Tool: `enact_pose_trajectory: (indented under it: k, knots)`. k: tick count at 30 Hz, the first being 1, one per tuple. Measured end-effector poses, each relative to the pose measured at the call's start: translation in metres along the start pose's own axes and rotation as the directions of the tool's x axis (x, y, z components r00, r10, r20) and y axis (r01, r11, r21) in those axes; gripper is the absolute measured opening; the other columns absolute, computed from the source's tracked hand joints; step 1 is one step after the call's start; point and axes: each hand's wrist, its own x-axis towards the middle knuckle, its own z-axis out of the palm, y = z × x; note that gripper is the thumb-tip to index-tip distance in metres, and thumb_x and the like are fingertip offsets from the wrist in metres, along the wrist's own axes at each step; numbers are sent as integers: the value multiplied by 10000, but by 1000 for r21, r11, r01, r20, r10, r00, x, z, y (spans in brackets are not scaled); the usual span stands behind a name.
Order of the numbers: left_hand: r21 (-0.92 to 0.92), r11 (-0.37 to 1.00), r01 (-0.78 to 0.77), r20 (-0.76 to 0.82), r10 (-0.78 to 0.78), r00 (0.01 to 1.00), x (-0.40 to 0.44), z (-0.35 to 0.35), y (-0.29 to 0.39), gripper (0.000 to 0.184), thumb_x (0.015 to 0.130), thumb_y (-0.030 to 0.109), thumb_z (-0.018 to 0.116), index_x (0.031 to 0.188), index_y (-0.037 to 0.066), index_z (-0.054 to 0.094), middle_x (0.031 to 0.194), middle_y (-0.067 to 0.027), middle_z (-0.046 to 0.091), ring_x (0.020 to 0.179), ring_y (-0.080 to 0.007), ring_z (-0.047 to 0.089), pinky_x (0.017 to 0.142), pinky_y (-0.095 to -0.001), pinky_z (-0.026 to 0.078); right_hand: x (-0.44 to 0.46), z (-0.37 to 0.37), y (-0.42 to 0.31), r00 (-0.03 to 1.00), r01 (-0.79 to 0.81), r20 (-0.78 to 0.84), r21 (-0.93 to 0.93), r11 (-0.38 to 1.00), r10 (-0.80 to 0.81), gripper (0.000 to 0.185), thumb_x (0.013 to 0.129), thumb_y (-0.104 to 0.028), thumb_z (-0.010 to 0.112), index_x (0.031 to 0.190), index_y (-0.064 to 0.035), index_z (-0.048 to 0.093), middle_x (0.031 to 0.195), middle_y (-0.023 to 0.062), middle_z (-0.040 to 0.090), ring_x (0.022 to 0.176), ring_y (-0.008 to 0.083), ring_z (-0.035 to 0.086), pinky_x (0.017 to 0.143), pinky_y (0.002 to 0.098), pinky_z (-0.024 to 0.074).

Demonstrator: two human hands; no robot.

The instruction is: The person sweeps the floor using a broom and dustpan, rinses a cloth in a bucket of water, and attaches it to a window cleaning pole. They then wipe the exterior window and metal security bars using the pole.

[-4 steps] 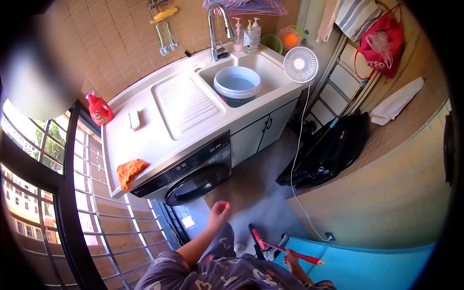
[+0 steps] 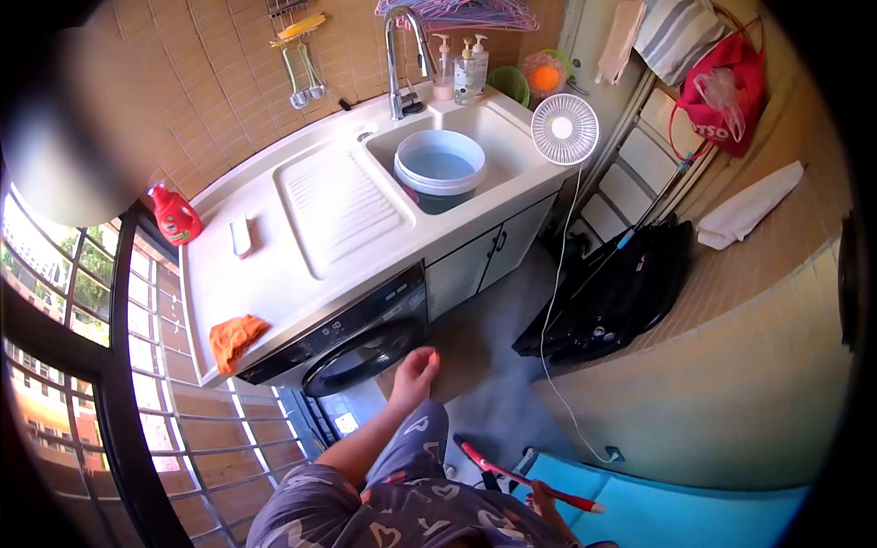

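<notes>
My left hand (image 2: 416, 373) is in front of the washing machine's round door (image 2: 364, 357), its fingers curled together; whether anything small is in them I cannot make out. Low on the right, my right hand (image 2: 541, 499) is wrapped round a red stick (image 2: 571, 500), which slants up to the left past my body. An orange cloth (image 2: 235, 342) lies on the front left corner of the white counter (image 2: 285, 294). In the sink (image 2: 498, 137) stands a white bucket (image 2: 440, 160) holding water.
A red bottle (image 2: 174, 216) and a small white brush-like item (image 2: 240, 237) stand on the counter. A white fan (image 2: 565, 129) is at the sink's right, its cord hanging to the floor. A black bag (image 2: 630, 292) leans right; a blue panel (image 2: 676, 511) lies below it.
My left hand has moved up, closer to the washing machine door. My right hand and the red stick have shifted slightly left. The whole view has shifted a little.
</notes>
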Motion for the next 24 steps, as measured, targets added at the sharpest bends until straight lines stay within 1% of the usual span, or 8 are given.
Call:
enact_pose_trajectory:
  k: [2,5,9,11,13,17,22,24]
  knots:
    - [88,975,-204,58,200,978,117,-11,58,262,941,185,645,1141,20,603,944,0,647,856,-60,584,775,-225,477,41,50,-53,991,125,40,50,991,-127,411,882,-490,617,1157,-190,556,702,29,552,509,131,517,464,310,437]
    - [212,914,-346,47,344,938,228,-3,134,207,941,122,614,1122,24,591,969,-15,639,901,-76,590,772,-241,490,29,47,-78,996,83,8,55,995,-83,414,876,-492,622,1160,-197,558,729,31,567,525,136,534,462,313,437]
    - [-158,940,-302,-41,299,953,387,7,218,172,950,204,617,1036,63,570,982,-15,621,831,-100,592,701,-249,482,6,54,-111,977,-92,-163,267,959,139,454,865,-508,630,1182,-193,552,799,48,596,588,156,576,471,319,445]
    - [-157,936,-316,-75,308,949,460,10,261,190,954,244,617,1011,74,556,960,0,620,828,-87,576,684,-243,470,-27,60,-176,968,-53,-223,251,967,111,463,886,-486,620,1226,-182,541,802,54,601,592,157,579,472,313,452]
    - [59,929,-365,-111,369,923,544,0,275,193,963,253,589,1034,81,540,939,4,620,851,-82,574,716,-246,463,-41,72,-225,963,-45,-243,276,960,115,449,890,-489,616,1209,-180,547,788,49,597,579,153,572,461,307,447]
    - [520,705,-482,-93,608,788,710,-16,306,253,966,215,544,1043,-20,493,875,-178,623,807,-311,632,736,-403,495,-60,89,-304,953,-33,-276,313,949,124,424,898,-495,607,1173,-175,558,760,40,588,552,143,558,441,295,436]
    - [27,911,-410,-26,411,911,930,-60,246,280,997,294,449,1071,25,474,951,-159,627,878,-299,622,793,-407,490,-80,95,-354,936,-31,-319,338,941,146,400,908,-501,597,1128,-169,573,726,28,578,518,131,540,415,280,423]
    - [-60,947,-317,-43,315,948,935,-48,259,245,992,267,454,1053,32,484,940,-151,622,859,-287,616,776,-392,488,-84,95,-364,930,-26,-336,346,938,150,392,912,-504,592,1110,-167,579,712,24,574,504,126,533,404,274,418]
